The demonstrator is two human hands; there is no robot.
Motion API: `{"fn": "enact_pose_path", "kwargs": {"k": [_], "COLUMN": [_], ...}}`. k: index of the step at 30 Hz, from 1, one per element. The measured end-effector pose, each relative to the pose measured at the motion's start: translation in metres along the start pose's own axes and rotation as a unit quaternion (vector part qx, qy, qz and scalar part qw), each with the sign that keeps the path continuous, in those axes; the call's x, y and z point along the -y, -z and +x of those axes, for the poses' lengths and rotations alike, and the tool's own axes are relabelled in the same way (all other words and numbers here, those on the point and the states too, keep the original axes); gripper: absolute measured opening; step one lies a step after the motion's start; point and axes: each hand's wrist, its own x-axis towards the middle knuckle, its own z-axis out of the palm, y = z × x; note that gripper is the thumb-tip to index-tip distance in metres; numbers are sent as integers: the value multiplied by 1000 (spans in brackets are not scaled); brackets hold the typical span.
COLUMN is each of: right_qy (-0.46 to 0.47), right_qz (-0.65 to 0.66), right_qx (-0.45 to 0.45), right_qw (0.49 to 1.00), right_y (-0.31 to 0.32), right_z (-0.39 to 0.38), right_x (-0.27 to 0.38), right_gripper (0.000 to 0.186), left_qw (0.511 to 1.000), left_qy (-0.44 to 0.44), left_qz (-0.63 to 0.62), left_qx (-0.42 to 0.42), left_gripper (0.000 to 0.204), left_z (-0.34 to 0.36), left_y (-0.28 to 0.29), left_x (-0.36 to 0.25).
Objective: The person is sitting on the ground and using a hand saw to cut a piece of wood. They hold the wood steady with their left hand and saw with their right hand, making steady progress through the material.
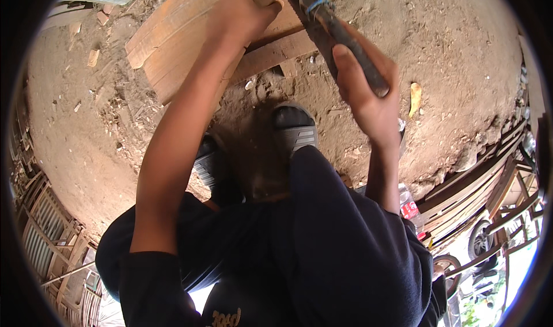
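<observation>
My right hand (368,91) is wrapped round the dark handle of a handsaw (351,42), thumb along its side. A blue tie is wound round the handle's upper part. The saw's dark toothed blade slants up and leaves the picture at the top, beside the wood. At the top centre my left hand (245,16), slightly blurred, is closed on a brown wooden board (178,33), close to the blade. Part of the board lies hidden under the left hand and forearm. Beneath and to the right is another wooden piece (276,53).
My sandalled feet (295,125) rest on bare earth just below the wood. A yellowish scrap (415,99) lies right of my right hand. A plastic bottle (409,207) is by my right thigh. Stacked planks (469,194) and motorcycle wheels (480,240) are at the lower right.
</observation>
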Motion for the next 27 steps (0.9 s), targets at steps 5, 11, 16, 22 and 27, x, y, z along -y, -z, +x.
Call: {"fn": "enact_pose_path", "kwargs": {"k": [5, 11, 16, 22, 27], "right_qy": [27, 3, 51, 32, 5], "right_qz": [-42, 4, -19, -7, -34], "right_qx": [14, 12, 12, 7, 17], "right_qw": [999, 1000, 998, 999, 999], "right_y": [22, -3, 9, 9, -2], "right_z": [-45, -2, -23, -22, -16], "right_x": [-12, -2, -16, -16, -2], "right_gripper": [47, 47, 47, 48, 49], "left_qw": [999, 998, 995, 998, 998], "left_qy": [-20, -40, -53, -37, -15], "left_qz": [6, -3, 39, -5, 39], "left_qx": [-51, -55, -72, -50, -45], "left_gripper": [50, 50, 57, 51, 51], "left_z": [0, 4, 11, 1, 5], "left_y": [2, -8, -13, -7, -2], "left_x": [7, 7, 18, 5, 8]}}
